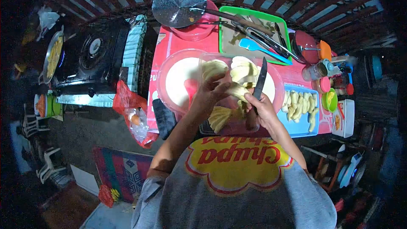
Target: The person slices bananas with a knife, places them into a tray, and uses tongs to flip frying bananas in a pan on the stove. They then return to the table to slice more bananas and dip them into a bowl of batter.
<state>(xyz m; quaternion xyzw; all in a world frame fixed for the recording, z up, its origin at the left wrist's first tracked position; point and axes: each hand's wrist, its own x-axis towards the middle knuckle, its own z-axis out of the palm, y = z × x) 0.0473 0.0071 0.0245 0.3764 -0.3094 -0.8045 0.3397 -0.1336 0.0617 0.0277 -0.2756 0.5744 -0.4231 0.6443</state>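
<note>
My left hand (215,88) is closed on a peeled banana (238,90) above a clear plastic box (250,132). In my right hand (263,108) is a knife (261,76), its dark blade pointing up and away from me, close beside the banana. Bananas cut into fans lie in the box, one fan (220,118) near me and another (243,68) at the far side. Left of the box, a pink-rimmed bowl (163,70) holds a white liquid and a pink utensil (190,90). More white shows right of the box. My hands partly hide the box's contents.
A light-blue tray (296,129) of peeled bananas sits at right. Behind are a round skimmer (180,6) and a green-rimmed tray (254,10) with tongs and a blue spatula (258,47). Jars (314,73) stand at right. Leftward are a stove (91,65), a pan (45,74) and a red bag (127,97).
</note>
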